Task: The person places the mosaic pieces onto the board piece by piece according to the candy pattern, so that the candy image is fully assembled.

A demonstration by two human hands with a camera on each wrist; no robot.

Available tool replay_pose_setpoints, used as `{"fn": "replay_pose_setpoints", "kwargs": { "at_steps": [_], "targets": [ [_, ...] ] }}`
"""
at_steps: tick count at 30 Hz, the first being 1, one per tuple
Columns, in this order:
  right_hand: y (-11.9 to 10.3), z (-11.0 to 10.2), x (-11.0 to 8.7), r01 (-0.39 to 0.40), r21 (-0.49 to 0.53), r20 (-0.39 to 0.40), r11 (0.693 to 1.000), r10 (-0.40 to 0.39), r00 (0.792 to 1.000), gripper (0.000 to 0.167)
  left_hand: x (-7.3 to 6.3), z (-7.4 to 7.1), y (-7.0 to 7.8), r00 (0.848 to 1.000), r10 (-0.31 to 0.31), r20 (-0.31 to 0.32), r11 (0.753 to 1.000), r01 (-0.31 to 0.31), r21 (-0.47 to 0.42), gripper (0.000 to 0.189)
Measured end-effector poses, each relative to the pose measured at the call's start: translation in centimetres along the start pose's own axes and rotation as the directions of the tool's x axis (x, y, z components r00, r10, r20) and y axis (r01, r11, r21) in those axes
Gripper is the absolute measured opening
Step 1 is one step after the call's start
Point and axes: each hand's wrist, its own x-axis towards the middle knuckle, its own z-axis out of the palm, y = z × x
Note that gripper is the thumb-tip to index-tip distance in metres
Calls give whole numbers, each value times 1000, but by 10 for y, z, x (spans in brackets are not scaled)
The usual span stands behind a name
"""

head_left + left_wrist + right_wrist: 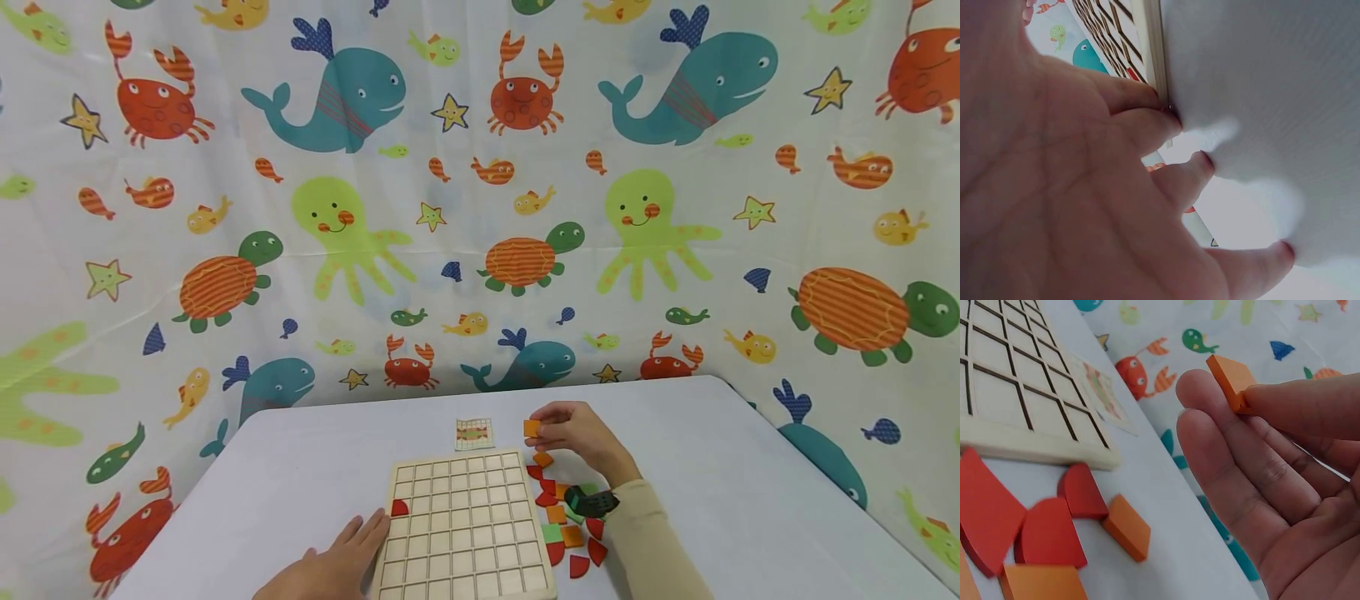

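Control likely improves if the right hand (576,435), pinching the orange tile (532,428) above the worktop (315,467) beyond the grid board (483,536), levels it while the left hand (337,562), fingers extended, steadies the board's left edge.

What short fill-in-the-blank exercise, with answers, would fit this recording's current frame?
1. The square tile pinched by the right hand is coloured ____.
2. The quarter-circle piece in the wooden grid board is coloured ____.
3. In the head view, the left hand touches the board's ____ edge.
4. There, the loose pieces lie on the board's ____ side.

Missing words: orange; red; left; right.
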Motion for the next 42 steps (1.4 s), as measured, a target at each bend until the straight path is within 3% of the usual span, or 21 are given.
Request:
{"fn": "replay_pose_setpoints", "kwargs": {
  "at_steps": [9,17,28,36,42],
  "targets": [
    [-3,26,10,15,55,41,998,-17,999,23,1,1,-2,1000,7,-14,1000,-7,-6,116],
    [-8,54,15,10,31,72,999,-12,997,21,1,2,1,999,-27,-18,1000,27,-3,116],
    [-9,101,21,-28,-7,139,1000,28,990,13,0,2,-1,999,11,-35,1000,-12,-15,115],
    [-11,126,18,-19,3,180,1000,18,983,10,-2,-1,2,999,-36,-1,999,36,-31,113],
    [-12,145,17,-31,-20,197,999,35,980,7,-5,0,3,999,-47,-14,998,46,-47,114]
  ]
}}
